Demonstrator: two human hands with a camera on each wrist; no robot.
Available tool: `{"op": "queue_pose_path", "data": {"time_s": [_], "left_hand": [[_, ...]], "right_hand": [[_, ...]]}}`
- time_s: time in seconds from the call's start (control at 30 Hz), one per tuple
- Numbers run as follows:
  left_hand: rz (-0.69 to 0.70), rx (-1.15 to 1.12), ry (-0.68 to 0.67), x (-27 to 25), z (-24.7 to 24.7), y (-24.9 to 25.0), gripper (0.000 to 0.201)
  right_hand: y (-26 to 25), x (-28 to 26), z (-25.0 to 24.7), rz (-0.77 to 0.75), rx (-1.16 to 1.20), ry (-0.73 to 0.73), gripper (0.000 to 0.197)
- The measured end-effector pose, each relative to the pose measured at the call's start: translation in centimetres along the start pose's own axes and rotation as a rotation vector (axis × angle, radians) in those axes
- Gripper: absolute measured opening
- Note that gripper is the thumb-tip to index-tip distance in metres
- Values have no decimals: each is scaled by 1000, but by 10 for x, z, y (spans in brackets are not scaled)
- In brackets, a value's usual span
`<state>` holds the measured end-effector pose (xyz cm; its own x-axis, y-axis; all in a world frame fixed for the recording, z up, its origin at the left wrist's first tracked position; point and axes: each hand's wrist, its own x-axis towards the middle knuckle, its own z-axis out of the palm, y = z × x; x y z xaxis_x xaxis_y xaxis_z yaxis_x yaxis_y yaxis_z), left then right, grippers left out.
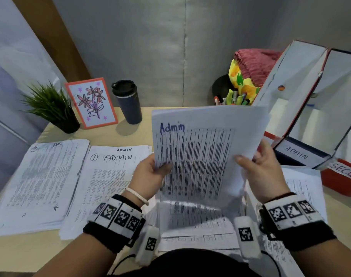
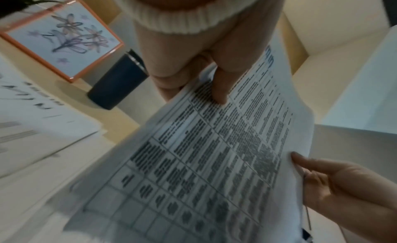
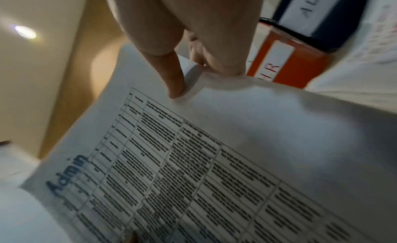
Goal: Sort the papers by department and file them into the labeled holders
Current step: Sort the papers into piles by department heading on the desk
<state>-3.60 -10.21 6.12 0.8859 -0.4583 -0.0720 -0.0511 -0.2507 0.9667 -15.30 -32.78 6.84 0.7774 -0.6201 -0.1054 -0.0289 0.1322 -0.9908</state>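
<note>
Both hands hold up a printed sheet headed "Admin" (image 1: 202, 148) above the desk, with more sheets behind it. My left hand (image 1: 150, 174) pinches its left edge, thumb on the front, and my right hand (image 1: 260, 166) pinches its right edge. The left wrist view shows the left thumb on the table print of the Admin sheet (image 2: 214, 153); the right wrist view shows the right thumb on the Admin sheet (image 3: 193, 161). A navy holder labeled ADMIN (image 1: 298, 154) stands open at the right, a red SECURITY holder (image 1: 344, 176) in front of it. An orange HR holder (image 3: 285, 66) appears behind the fingers.
Paper stacks lie on the desk: an HR pile (image 1: 38, 184) at left, an ADMIN pile (image 1: 110, 176) beside it, more papers (image 1: 302, 186) at right. At the back stand a potted plant (image 1: 50, 108), a framed flower drawing (image 1: 92, 102), a dark tumbler (image 1: 128, 102) and a pen cup (image 1: 234, 98).
</note>
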Motion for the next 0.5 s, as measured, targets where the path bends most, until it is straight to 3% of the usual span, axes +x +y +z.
{"op": "queue_pose_path", "data": {"time_s": [0.07, 0.17, 0.37, 0.5], "left_hand": [[103, 25, 13, 0, -1, 9, 25], [170, 7, -41, 0, 1, 7, 30], [34, 123, -59, -9, 17, -26, 37], [-33, 120, 107, -2, 12, -34, 17]], "right_hand": [[-16, -4, 2, -93, -53, -3, 36], [-13, -10, 3, -93, -148, -74, 36], [35, -15, 1, 94, -493, -154, 42], [34, -17, 8, 88, -630, -124, 37]]}}
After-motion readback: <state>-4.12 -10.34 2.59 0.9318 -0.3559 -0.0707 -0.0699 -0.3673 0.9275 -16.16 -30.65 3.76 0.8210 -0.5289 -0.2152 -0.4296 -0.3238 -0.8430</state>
